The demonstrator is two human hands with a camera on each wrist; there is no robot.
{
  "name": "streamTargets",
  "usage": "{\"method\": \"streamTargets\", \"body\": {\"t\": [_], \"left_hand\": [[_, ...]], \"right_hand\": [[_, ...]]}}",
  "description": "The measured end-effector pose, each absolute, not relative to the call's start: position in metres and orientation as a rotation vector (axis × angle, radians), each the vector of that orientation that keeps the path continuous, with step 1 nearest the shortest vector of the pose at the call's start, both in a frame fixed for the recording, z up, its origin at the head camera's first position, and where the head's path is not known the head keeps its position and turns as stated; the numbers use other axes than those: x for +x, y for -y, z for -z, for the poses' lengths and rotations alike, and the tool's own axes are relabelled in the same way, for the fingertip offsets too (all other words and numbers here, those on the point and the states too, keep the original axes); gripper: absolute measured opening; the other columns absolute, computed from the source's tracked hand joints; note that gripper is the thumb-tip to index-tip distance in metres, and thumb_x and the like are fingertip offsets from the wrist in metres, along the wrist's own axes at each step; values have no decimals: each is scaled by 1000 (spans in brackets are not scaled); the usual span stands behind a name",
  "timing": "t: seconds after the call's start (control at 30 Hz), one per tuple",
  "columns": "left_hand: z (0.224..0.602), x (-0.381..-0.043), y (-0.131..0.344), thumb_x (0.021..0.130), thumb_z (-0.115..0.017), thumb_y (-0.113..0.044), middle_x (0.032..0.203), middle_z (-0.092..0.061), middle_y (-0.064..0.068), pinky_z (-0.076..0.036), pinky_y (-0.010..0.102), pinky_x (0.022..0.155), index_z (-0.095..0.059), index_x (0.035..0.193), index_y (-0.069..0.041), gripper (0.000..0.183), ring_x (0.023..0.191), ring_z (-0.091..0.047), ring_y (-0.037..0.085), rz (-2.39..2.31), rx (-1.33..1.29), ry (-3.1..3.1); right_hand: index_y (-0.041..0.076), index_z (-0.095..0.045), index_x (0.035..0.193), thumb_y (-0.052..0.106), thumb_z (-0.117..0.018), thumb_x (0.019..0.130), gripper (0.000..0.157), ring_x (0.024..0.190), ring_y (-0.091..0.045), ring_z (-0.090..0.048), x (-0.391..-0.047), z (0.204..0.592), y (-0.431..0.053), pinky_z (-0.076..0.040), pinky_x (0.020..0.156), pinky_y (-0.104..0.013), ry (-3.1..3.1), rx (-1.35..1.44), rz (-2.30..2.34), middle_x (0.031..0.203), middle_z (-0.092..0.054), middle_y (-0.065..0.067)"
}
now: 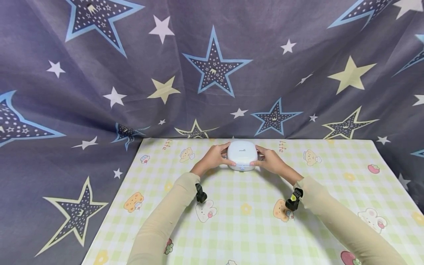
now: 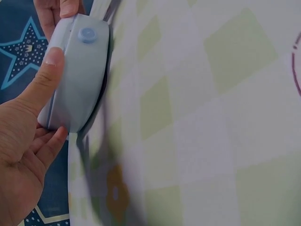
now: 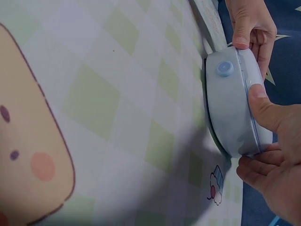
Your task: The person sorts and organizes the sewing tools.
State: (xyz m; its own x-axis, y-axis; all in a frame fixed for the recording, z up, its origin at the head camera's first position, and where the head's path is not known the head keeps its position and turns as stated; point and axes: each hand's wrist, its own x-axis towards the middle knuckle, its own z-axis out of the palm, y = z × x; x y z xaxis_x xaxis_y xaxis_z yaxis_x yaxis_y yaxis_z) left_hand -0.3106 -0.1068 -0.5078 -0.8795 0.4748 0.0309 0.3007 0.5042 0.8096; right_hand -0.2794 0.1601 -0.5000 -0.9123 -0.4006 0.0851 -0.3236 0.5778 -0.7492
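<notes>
A white case point(image 1: 242, 151) with rounded corners lies near the far edge of the table, its lid on top and small dark lettering on it. On its front side is a round light blue button point(image 2: 87, 35). My left hand point(image 1: 214, 157) grips the left side, thumb at the front along the lid seam and fingers curled round the side. Opposite it, my right hand point(image 1: 269, 161) holds the right side the same way. A thin seam between lid and body shows in the right wrist view, where the case point(image 3: 229, 106) appears closed.
A green and white checked cloth point(image 1: 245, 235) with cartoon prints covers the table. Behind the far edge hangs a dark grey curtain point(image 1: 132, 73) with star patterns. Each wrist carries a small black camera on a strap.
</notes>
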Motion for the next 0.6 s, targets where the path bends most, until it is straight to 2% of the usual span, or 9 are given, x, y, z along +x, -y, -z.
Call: {"method": "streamTargets", "body": {"t": [0.5,0.6], "left_hand": [[505,-310,107,77,-90,-30,156,-43,21,-49,32,109,-33,156,4,103,133,-58,29,-1098,755,-2654],[505,-310,107,77,-90,-31,156,-43,21,-49,34,109,-33,156,4,104,132,-59,30,-1080,740,-2662]], "right_hand": [[-19,-35,147,25,-77,92,82,119,-49,-62,-278,495,-162,-55,97,-51,-2790,-667,1027,138,-52,-40],[-19,-35,147,26,-77,92,83,100,-42,-69,-278,493,-162,-55,91,-47,-2792,-650,1005,139,-52,-39]]}}
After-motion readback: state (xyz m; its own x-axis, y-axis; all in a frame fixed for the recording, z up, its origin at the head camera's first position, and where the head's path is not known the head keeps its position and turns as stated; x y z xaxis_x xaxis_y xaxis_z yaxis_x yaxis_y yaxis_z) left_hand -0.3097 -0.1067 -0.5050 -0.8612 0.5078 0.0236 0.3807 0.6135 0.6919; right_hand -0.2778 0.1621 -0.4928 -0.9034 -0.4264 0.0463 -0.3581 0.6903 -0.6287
